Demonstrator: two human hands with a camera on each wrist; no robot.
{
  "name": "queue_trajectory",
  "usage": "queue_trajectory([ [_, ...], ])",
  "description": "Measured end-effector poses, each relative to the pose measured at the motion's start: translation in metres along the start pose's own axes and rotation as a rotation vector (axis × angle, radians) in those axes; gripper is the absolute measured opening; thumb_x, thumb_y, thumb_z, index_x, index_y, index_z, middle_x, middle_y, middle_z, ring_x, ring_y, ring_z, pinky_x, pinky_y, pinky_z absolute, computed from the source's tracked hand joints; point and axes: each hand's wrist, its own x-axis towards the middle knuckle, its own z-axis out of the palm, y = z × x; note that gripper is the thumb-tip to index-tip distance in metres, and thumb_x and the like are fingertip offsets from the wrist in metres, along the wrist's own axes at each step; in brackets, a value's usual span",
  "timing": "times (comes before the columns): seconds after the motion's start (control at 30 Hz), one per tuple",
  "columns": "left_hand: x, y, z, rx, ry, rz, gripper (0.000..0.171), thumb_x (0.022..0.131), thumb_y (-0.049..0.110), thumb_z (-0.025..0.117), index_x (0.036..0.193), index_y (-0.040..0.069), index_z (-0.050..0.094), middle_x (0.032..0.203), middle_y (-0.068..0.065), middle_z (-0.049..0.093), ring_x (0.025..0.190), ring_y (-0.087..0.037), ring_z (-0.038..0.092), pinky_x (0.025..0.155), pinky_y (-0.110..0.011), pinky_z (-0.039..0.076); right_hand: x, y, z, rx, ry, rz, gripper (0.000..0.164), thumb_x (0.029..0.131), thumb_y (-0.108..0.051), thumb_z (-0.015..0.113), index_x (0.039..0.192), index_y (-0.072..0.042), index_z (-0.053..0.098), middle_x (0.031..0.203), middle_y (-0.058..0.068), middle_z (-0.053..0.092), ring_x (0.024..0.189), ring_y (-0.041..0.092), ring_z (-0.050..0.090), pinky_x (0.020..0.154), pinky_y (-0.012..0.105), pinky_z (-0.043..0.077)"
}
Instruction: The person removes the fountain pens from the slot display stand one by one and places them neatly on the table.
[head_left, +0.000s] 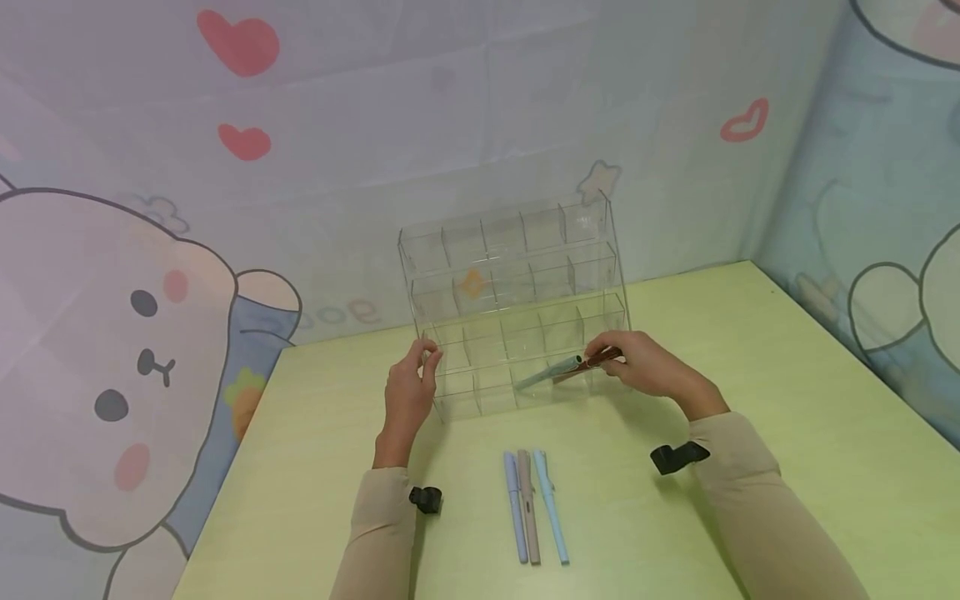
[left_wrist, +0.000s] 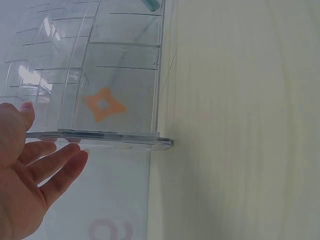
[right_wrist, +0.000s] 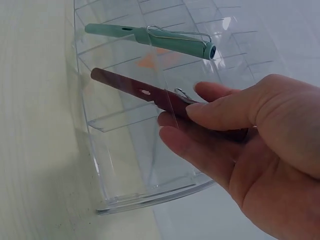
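A clear acrylic display rack (head_left: 491,333) with several tiers of small compartments stands upright on the table. At its left side my left hand (head_left: 408,387) holds the edge of the side panel (left_wrist: 100,135), thumb on one side and fingers on the other. My right hand (head_left: 637,360) pinches a dark red fountain pen (right_wrist: 130,87) between thumb and fingers. Its lower end is inside a bottom-tier compartment. A green fountain pen (right_wrist: 170,42) with a wire clip leans in the neighbouring compartment, apart from the red one.
In front of the rack lie a lavender pen (head_left: 516,508), a grey-brown pen (head_left: 528,508) and a light blue pen (head_left: 551,508), roughly side by side on the pale yellow-green table (head_left: 315,467). Behind the rack hangs a printed cloth (head_left: 360,167).
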Motion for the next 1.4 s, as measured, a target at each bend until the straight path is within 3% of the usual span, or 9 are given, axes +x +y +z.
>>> queue_trajectory([
  [0.23,0.0,-0.001,0.0,0.0,-0.003,-0.002,0.013,0.105,0.027,0.055,0.108,0.015,0.059,0.103,-0.025,0.072,0.036,-0.004,0.021,0.037,-0.026,0.024,0.004,0.001,0.004,-0.009,0.071,-0.005,0.023,0.099,0.001,0.06,0.122,0.005,0.06,0.111,0.011,0.068,0.103,0.029,0.065,0.083,0.042,0.053],
  [0.4,0.001,0.0,0.0,0.002,-0.008,-0.006,0.014,0.105,0.027,0.055,0.109,0.014,0.059,0.094,-0.024,0.073,0.036,-0.001,0.02,0.038,-0.027,0.024,0.006,-0.001,0.004,-0.001,0.132,-0.003,0.025,0.098,-0.001,0.062,0.122,0.004,0.06,0.106,0.009,0.069,0.098,0.027,0.067,0.081,0.041,0.052],
  [0.7,0.001,-0.002,0.0,0.0,-0.016,-0.005,0.018,0.106,0.031,0.052,0.109,0.014,0.058,0.092,-0.021,0.071,0.039,-0.007,0.022,0.039,-0.03,0.026,0.005,-0.003,-0.003,0.135,0.274,0.042,0.036,0.097,-0.004,0.066,0.13,0.002,0.054,0.112,0.017,0.066,0.106,0.035,0.068,0.086,0.045,0.053],
  [0.9,0.001,-0.001,0.0,-0.01,-0.011,0.007,0.019,0.106,0.031,0.052,0.109,0.014,0.058,0.083,-0.019,0.069,0.039,-0.007,0.023,0.039,-0.029,0.027,0.004,-0.009,-0.007,0.197,0.38,0.028,0.046,0.096,-0.005,0.067,0.136,0.002,0.047,0.114,0.02,0.066,0.107,0.033,0.067,0.08,0.024,0.053],
  [1.0,0.001,-0.001,0.0,-0.009,-0.015,0.007,0.019,0.106,0.032,0.051,0.109,0.014,0.058,0.079,-0.017,0.067,0.039,-0.007,0.024,0.039,-0.029,0.027,0.004,-0.012,-0.009,0.235,0.451,0.014,0.05,0.095,-0.004,0.068,0.138,0.003,0.043,0.115,0.022,0.068,0.1,0.026,0.069,0.077,0.017,0.051],
  [1.2,0.001,-0.001,0.0,-0.004,-0.014,0.005,0.019,0.106,0.032,0.051,0.109,0.014,0.058,0.088,-0.02,0.07,0.039,-0.008,0.025,0.039,-0.03,0.027,0.002,-0.014,-0.011,0.325,0.596,-0.02,0.05,0.094,-0.003,0.07,0.136,0.004,0.044,0.112,0.027,0.068,0.082,0.0,0.068,0.073,0.019,0.053],
  [1.4,0.001,-0.002,0.001,0.0,-0.004,-0.003,0.018,0.106,0.032,0.052,0.108,0.015,0.058,0.103,-0.022,0.072,0.038,-0.007,0.025,0.039,-0.029,0.026,0.003,-0.016,-0.012,0.327,0.726,-0.106,0.048,0.093,0.002,0.069,0.138,0.002,0.05,0.107,0.024,0.068,0.086,0.002,0.067,0.076,0.017,0.052],
])
